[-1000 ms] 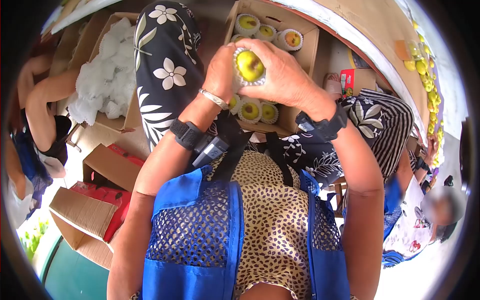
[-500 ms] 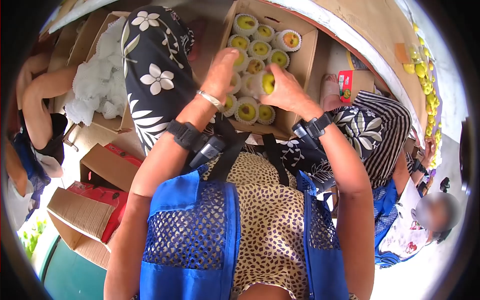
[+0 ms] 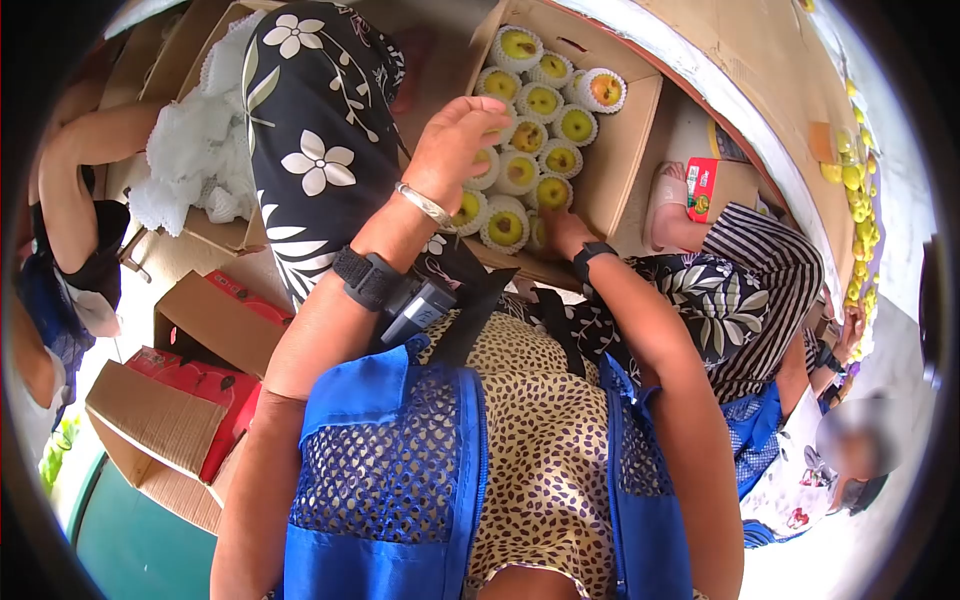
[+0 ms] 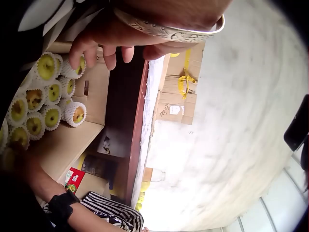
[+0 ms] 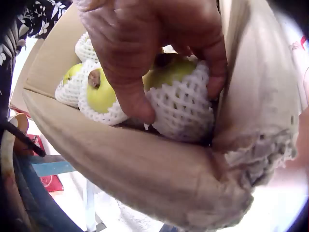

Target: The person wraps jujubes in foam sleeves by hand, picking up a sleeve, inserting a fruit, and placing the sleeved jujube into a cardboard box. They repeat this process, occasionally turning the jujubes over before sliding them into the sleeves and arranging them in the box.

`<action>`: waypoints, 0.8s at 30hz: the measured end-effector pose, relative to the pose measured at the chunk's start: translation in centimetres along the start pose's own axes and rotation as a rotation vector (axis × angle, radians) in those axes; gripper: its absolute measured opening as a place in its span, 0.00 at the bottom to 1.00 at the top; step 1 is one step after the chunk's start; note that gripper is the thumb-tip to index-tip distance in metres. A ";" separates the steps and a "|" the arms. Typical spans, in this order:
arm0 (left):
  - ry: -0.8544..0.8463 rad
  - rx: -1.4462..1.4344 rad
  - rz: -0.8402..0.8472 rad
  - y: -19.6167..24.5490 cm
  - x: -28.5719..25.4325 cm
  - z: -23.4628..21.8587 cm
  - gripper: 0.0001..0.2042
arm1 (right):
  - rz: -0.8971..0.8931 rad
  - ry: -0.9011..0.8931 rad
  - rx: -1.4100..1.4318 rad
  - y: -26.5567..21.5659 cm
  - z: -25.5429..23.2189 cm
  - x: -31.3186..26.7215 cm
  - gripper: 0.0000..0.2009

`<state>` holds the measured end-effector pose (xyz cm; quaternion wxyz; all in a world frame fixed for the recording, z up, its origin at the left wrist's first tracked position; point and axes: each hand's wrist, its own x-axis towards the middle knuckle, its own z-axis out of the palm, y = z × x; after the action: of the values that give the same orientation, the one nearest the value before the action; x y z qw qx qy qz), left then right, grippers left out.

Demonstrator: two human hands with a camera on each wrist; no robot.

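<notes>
My right hand (image 3: 570, 236) reaches into the near right corner of a cardboard box (image 3: 622, 185). In the right wrist view its thumb and fingers grip a yellow-green fruit (image 5: 179, 104) in a white foam net, low between the box walls. Beside it sit other netted fruits (image 5: 100, 96) with brown ends facing up. Above the left side of the box is my left hand (image 3: 455, 145), wearing a silver bangle (image 3: 424, 204). Its fingers (image 4: 110, 58) hang loosely and hold nothing, overlapping some fruits in the head view.
White foam nets (image 3: 205, 150) are heaped in a carton at left. Cardboard boxes with red printing (image 3: 185, 410) stand lower left. A covered table edge (image 3: 740, 110) runs along the far right. Another person (image 3: 800, 470) sits at right, with yellow-green fruits (image 3: 856, 240) lined up beyond.
Both hands held a netted fruit together over the box, then parted. My right hand has lowered a fruit into the near right corner; the left has stayed up and moved left, letting go.
</notes>
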<state>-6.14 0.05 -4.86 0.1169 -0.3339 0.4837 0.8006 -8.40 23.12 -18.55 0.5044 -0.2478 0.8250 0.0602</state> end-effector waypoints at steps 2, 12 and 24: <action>-0.010 -0.006 0.000 -0.1 0.2 0.0 0.10 | 0.040 0.029 0.042 -0.2 0.7 0.7 0.36; -0.041 -0.003 0.011 -0.7 0.1 0.4 0.09 | -0.087 -0.049 0.287 2.1 -0.2 -0.2 0.37; -0.042 0.009 0.024 -1.2 0.0 -0.3 0.09 | -0.203 -0.151 0.314 1.9 -0.2 0.3 0.39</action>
<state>-5.45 0.42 -5.79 0.1188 -0.3108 0.4887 0.8065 -9.55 24.63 -19.02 0.6008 -0.2427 0.7548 -0.1019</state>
